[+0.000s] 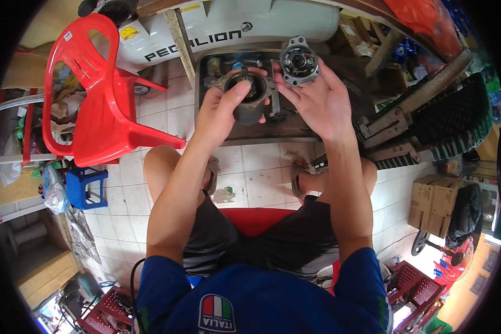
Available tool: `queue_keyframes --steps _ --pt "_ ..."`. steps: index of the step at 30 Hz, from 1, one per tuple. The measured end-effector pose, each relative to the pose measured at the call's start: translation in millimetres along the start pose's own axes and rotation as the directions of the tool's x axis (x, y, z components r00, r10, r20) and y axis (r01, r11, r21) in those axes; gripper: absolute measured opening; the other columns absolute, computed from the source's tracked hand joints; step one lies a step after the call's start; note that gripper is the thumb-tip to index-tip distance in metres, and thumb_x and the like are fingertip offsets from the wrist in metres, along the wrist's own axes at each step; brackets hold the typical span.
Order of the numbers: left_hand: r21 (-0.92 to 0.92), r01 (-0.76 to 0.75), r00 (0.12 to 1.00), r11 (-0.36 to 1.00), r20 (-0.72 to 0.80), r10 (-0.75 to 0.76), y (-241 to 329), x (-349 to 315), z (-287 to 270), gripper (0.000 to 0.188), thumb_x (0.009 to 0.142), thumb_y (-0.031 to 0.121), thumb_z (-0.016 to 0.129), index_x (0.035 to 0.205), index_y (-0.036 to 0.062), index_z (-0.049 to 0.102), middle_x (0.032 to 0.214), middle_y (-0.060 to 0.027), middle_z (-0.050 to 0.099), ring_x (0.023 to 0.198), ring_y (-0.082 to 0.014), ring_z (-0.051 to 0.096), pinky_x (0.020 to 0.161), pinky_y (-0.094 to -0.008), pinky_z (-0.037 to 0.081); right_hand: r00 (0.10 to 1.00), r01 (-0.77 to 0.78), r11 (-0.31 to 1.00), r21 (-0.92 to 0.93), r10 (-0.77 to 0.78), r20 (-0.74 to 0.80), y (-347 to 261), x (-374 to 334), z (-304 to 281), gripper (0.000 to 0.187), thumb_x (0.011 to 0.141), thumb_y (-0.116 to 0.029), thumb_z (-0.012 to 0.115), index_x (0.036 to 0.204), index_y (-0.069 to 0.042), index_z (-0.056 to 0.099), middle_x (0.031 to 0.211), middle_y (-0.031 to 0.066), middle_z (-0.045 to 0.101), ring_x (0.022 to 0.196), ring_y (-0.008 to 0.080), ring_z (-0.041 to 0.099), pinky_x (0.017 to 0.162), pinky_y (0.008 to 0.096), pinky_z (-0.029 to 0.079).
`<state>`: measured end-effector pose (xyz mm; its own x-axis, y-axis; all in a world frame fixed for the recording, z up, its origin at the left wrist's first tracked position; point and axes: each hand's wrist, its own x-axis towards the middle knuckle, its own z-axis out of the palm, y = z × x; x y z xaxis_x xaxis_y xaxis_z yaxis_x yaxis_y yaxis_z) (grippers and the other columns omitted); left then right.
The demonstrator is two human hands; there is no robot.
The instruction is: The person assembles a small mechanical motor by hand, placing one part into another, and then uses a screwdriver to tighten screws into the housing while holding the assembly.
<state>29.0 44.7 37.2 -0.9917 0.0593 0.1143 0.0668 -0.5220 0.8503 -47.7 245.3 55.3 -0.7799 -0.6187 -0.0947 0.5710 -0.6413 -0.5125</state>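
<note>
My left hand (220, 114) is wrapped round a dark, cup-shaped motor housing (249, 114), its open end facing up. The thumb presses on the shaft part (245, 73) that stands inside the housing. In my right hand (325, 108) rests a round metal motor end cover (312, 72), its inner side turned up, with a ring-shaped opening at its centre and lugs on its rim. The two parts are apart, both held above a dark metal tray (261, 135). Small tools and loose pieces lie in the tray, partly hidden by my hands.
A red plastic chair (97, 125) stands at the left, near a small blue stool (87, 186). Behind the tray lies a large pale tank (284, 25). Dark ribbed machine parts (451, 119) lean at the right, with cardboard boxes (435, 203) lower down.
</note>
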Motion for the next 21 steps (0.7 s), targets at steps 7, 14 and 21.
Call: queue_keyframes --steps 7,14,21 --pt "0.08 0.003 1.0 0.997 0.014 -0.004 1.8 -2.4 3.4 0.036 0.095 0.02 0.068 0.124 0.0008 0.059 0.107 -0.0058 0.067 0.09 -0.0136 0.064 0.069 -0.0317 0.058 1.0 -0.005 1.0 0.019 0.005 0.009 -2.7 -0.5 -3.6 0.047 0.106 -0.034 0.039 0.132 0.003 0.051 0.129 0.0261 0.058 0.122 0.0359 0.057 0.108 0.0482 0.045" --pt "0.156 -0.009 1.0 0.988 0.02 0.006 -3.9 -1.8 0.8 0.038 0.097 0.022 0.064 0.127 0.0007 0.057 0.109 -0.0052 0.067 0.093 -0.0135 0.064 0.075 -0.0306 0.057 1.0 0.017 1.0 -0.003 -0.017 -0.012 -2.1 -1.2 0.3 0.046 0.106 -0.033 0.039 0.132 0.004 0.05 0.129 0.0271 0.058 0.122 0.0353 0.057 0.107 0.0468 0.046" --pt "0.098 0.026 0.999 0.995 0.021 -0.028 -3.3 0.9 0.8 0.053 0.101 0.04 0.049 0.129 -0.0043 0.053 0.111 -0.0133 0.065 0.097 -0.0246 0.067 0.072 -0.0409 0.06 1.0 0.019 1.0 0.016 -0.019 -0.007 -2.7 -0.5 0.0 0.046 0.106 -0.032 0.039 0.131 0.004 0.051 0.128 0.0276 0.059 0.119 0.0356 0.059 0.106 0.0467 0.047"
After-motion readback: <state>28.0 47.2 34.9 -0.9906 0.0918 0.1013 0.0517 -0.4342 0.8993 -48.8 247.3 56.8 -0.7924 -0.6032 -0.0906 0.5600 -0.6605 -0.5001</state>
